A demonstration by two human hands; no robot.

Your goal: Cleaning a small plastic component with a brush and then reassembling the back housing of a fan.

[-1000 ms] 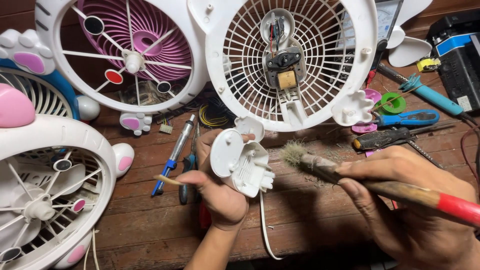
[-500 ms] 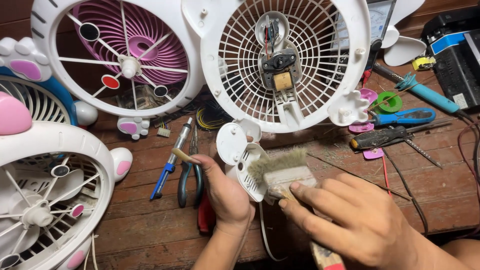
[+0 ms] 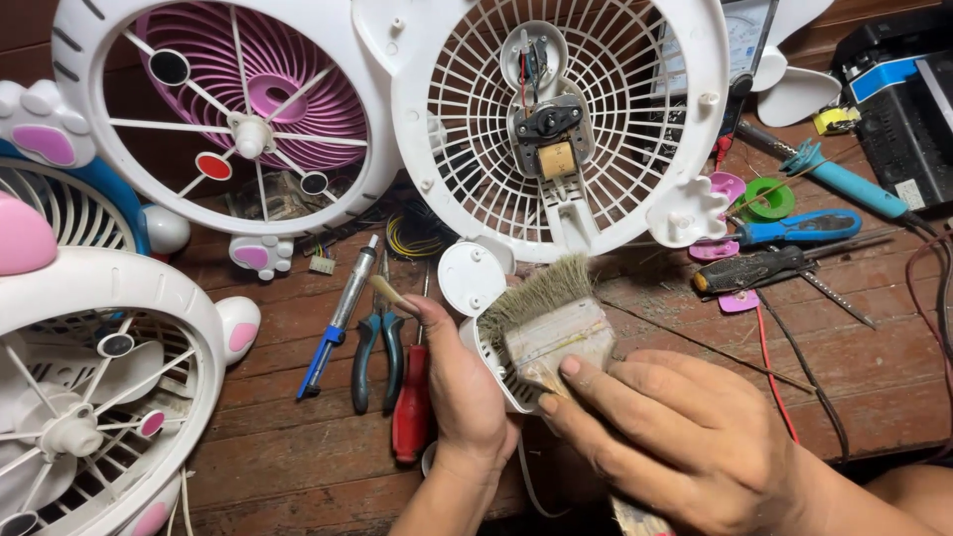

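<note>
My left hand (image 3: pixel 459 385) grips a small white plastic fan housing part (image 3: pixel 478 298) low in the middle of the view, along with a thin wooden stick (image 3: pixel 385 290) that pokes out past its fingers. My right hand (image 3: pixel 685 432) holds a flat paintbrush (image 3: pixel 549 320) with worn pale bristles, pressed against the white part. Just above them lies a white fan grille (image 3: pixel 635 119) with its bare motor (image 3: pixel 548 129) showing.
A white grille with pink blades (image 3: pixel 253 104) lies top left, and another white fan (image 3: pixel 94 392) at bottom left. A blue-handled tool (image 3: pixel 340 316), pliers (image 3: pixel 377 349) and a red screwdriver (image 3: pixel 410 407) lie left of my hands. Screwdrivers (image 3: pixel 784 248), wires and a black box (image 3: pixel 908 109) sit right.
My right hand turned the brush and brought it in from the right onto the white part. The left hand kept its hold and barely shifted.
</note>
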